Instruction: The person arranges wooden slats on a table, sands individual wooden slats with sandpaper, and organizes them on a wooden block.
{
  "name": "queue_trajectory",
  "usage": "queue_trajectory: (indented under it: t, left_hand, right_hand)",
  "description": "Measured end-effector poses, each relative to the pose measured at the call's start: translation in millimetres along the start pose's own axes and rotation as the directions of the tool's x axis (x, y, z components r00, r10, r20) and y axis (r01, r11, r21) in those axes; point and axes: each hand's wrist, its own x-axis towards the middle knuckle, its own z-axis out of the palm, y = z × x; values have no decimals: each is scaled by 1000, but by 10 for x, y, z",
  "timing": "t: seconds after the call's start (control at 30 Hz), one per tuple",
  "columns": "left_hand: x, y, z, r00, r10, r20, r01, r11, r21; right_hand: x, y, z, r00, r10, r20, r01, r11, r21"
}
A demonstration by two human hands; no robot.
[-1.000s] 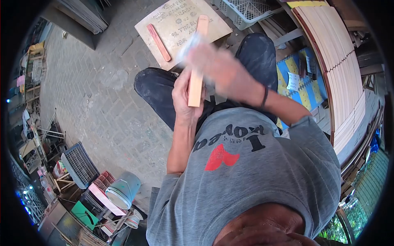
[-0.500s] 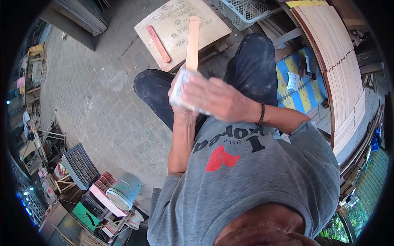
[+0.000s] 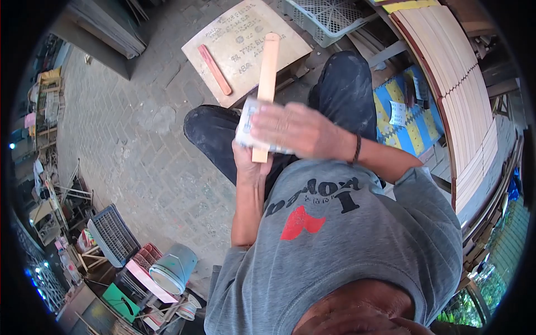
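- Holding the pale printed block (image 3: pixel 245 125) in the right hand (image 3: pixel 304 134), with fingers (image 3: pixel 271 120) laid together over its top, in the centre of the frame; blurred by motion, with the thumb hard to make out.
- Gripping the pale wooden strip (image 3: pixel 267 70) in the left hand (image 3: pixel 244 158), just below the block, with fingers wrapped around from the underside; partly hidden, so impossible to count or place each one.
- Just changed: slid from the far half of the strip, a second ago, to the near half. Half a second ago, covering the near end; now leaving that squared end in sight again below the block.
- Meaning, as a judgement: contact shifted to a stretch just short of the near end, with hard pressure likely there and support needed from the left hand beneath.
- Running upward from the hands, with the rounded far end in the upper centre of the frame, seen over the bench (image 3: pixel 290 56); impossible to tell whether touching it or held above.
- Lying on the bench, left of the pale strip and well apart from it: a reddish strip (image 3: pixel 214 68), slanted and untouched by either hand.
- Bent on both sides below the bench: knees in dark trousers (image 3: pixel 209 131).
- Farther out: a grey crate (image 3: pixel 325 21) at the upper right of the bench, a row of pale boards (image 3: pixel 460 70) in the upper right of the frame, and a bucket (image 3: pixel 177 268) in the lower left.
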Motion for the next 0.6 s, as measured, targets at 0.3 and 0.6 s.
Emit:
queue_trajectory:
  t: [0.3,0.6]
  left_hand:
    - [120,60,-233,718,-111,687,-73,970,233]
    - [247,-21,-252,882,-49,469,-56,977,208]
  right_hand:
    - [129,428,-109,976,210,-53,-216,954,-210]
    - [-117,205,204,997,62,40,-61,998,-26]
